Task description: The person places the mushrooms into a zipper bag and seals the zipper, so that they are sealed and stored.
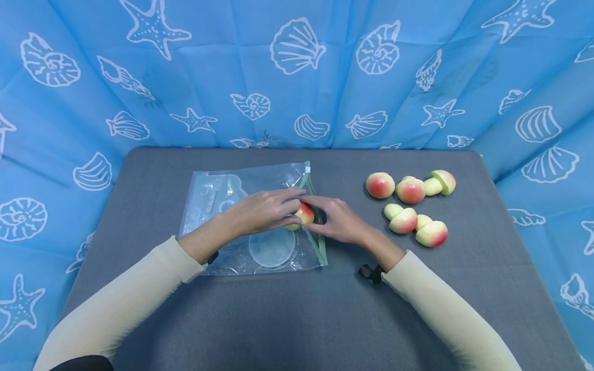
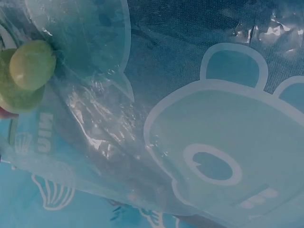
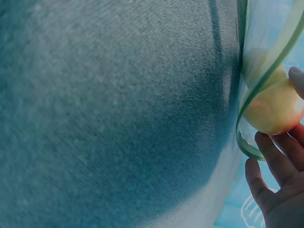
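Note:
A clear zip bag (image 1: 223, 265) with pale printed shapes lies flat on the table, its green-edged mouth (image 1: 321, 247) facing right. At that mouth is a toy mushroom (image 1: 304, 212) with a red and yellow cap; its pale stem (image 2: 33, 65) points into the bag. My right hand (image 1: 341, 219) holds the mushroom by its cap, thumb on one side and fingers on the other. Reaching over the bag, my left hand (image 1: 266, 208) grips the film by the mouth, its fingertips close around the mushroom. The left wrist view does not show the left hand.
Several more toy mushrooms lie at the right of the grey table (image 1: 278, 319), among them one upright cap (image 1: 380, 185) and one on its side (image 1: 441, 183). A white zip slider (image 1: 308, 169) sits at the bag's far corner. A blue shell-print curtain (image 1: 260, 51) hangs behind the table.

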`<control>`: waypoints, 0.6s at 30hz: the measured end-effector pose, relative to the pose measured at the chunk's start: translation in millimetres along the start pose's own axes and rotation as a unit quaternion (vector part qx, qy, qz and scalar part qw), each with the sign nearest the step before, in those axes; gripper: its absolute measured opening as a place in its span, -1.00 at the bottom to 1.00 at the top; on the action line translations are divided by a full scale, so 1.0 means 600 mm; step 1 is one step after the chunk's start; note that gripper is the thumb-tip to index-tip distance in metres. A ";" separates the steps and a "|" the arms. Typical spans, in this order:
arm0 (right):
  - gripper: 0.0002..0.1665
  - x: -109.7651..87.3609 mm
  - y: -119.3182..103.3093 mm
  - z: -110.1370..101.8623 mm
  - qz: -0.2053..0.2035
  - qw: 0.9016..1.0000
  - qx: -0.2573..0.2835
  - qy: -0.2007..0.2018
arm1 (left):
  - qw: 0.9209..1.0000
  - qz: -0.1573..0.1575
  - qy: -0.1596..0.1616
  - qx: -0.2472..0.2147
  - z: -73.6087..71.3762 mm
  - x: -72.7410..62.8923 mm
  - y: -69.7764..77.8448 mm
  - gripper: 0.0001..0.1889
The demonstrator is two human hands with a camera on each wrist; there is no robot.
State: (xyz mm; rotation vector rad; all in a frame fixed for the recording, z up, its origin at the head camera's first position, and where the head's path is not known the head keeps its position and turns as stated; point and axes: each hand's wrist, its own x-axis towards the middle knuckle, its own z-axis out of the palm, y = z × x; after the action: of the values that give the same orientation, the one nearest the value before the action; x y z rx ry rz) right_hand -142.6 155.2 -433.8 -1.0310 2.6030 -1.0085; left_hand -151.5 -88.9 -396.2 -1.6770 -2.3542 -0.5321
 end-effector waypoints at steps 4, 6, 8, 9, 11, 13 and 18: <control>-0.24 0.001 0.004 0.004 -0.005 1.000 0.006 0.010 | 1.000 -0.002 -0.002 -0.004 0.002 -0.001 0.000 -0.78; -0.24 0.000 0.006 0.006 -0.007 1.000 0.012 0.019 | 1.000 -0.003 -0.002 -0.007 0.003 -0.002 -0.001 -0.78; -0.25 -0.001 0.008 0.006 -0.005 1.000 0.015 0.027 | 1.000 -0.004 -0.002 -0.009 0.003 -0.002 -0.001 -0.77; -0.26 -0.002 0.009 0.005 -0.003 0.999 0.016 0.030 | 1.000 -0.004 -0.003 -0.008 0.003 -0.002 -0.001 -0.77; -0.29 -0.003 0.010 0.005 -0.001 0.999 0.014 0.034 | 1.000 -0.003 -0.002 -0.009 0.002 -0.001 0.000 -0.77; -0.30 -0.004 0.010 0.004 0.000 0.999 0.012 0.036 | 1.000 -0.002 -0.002 -0.009 0.001 0.000 0.000 -0.76; -0.33 -0.003 0.008 0.006 -0.007 0.999 0.002 0.050 | 1.000 -0.003 -0.007 -0.010 0.001 0.001 0.001 -0.78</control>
State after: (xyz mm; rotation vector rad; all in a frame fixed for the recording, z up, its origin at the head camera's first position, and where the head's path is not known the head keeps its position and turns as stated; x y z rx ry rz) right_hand -142.6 156.8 -439.6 -1.0232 2.6749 -1.0962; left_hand -151.1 -87.7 -396.6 -1.6881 -2.3721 -0.5483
